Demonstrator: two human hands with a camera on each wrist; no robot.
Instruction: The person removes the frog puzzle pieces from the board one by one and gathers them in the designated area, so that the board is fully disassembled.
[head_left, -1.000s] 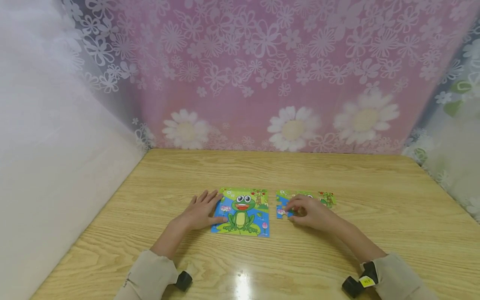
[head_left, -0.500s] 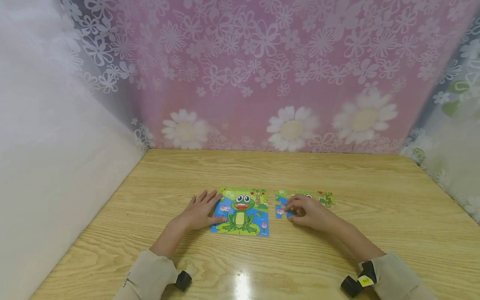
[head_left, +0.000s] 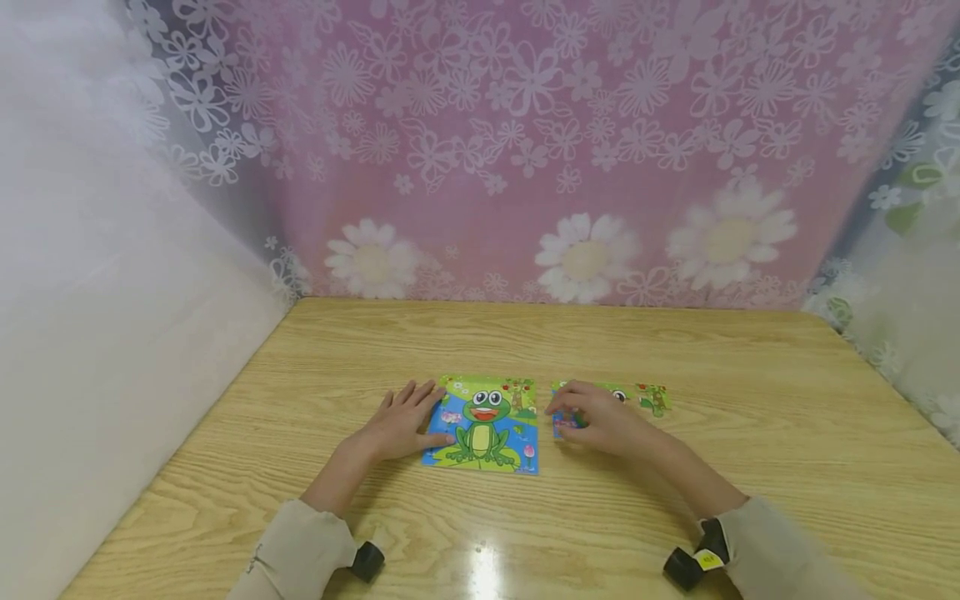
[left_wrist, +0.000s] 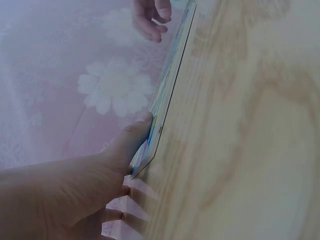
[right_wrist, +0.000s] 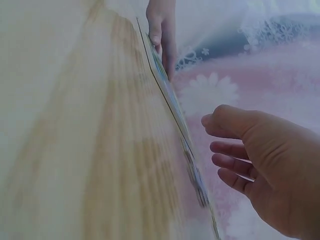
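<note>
A square frog picture board [head_left: 483, 421] lies flat on the wooden table. My left hand [head_left: 401, 425] rests on its left side with fingers spread, the thumb lying over the picture, as the left wrist view also shows. To the right of the board are jigsaw pieces [head_left: 655, 399] with matching frog artwork, partly joined and partly covered by my right hand [head_left: 606, 421]. That hand hovers above them with loosely bent fingers. In the right wrist view its fingertips stand apart from the pieces [right_wrist: 196, 177], and I see nothing between them.
The wood-grain table [head_left: 480, 342] reaches back to a pink flowered cloth [head_left: 480, 167]. White cloth [head_left: 135, 317] hangs along the left side, and a patterned one [head_left: 900, 292] on the right. Small black devices [head_left: 367, 562] are strapped at both wrists.
My right hand has lifted off the pieces and shifted slightly left, towards the board; its fingers have loosened. My left hand has stayed in place.
</note>
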